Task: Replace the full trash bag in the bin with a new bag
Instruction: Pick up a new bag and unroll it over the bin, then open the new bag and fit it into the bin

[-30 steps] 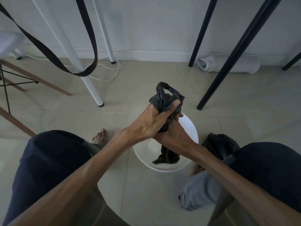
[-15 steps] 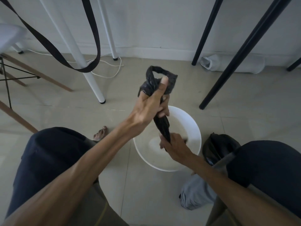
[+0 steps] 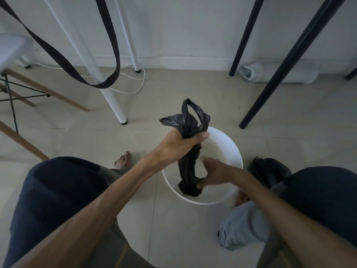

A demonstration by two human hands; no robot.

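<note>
Seated person, view down past both knees to a pale tiled floor.

Round white plastic bin, smooth glossy wall, stands on the floor between the knees, mouth open.

Thin black plastic bag, crinkled and slightly shiny, twisted into a long rope. Its top fans out into a looped handle and a flap above the bin's far rim; its lower end is bunched inside the bin against the near wall.

Left hand: fingers clenched round the bag's upper part, above the far-left of the bin mouth, thumb pressed across the plastic.

Right hand: inside the bin mouth, fingers pinching the bag's lower end, thumb spread apart from them.

Second dark bag, lumpy and matte, sits on the floor just beside the bin's right side, partly hidden by the right knee. A soft grey cloth bundle lies near it, toward the near edge of the floor.

White round metal leg and black metal legs rise from the floor beyond the bin; a flat dark strap hangs in a loop at the left.

Against half a second ago: the left hand is lower and nearer the bin, and the right hand has slid further down the bag, so the twisted length between the hands is longer. The bag's bottom now rests in the bin.
</note>
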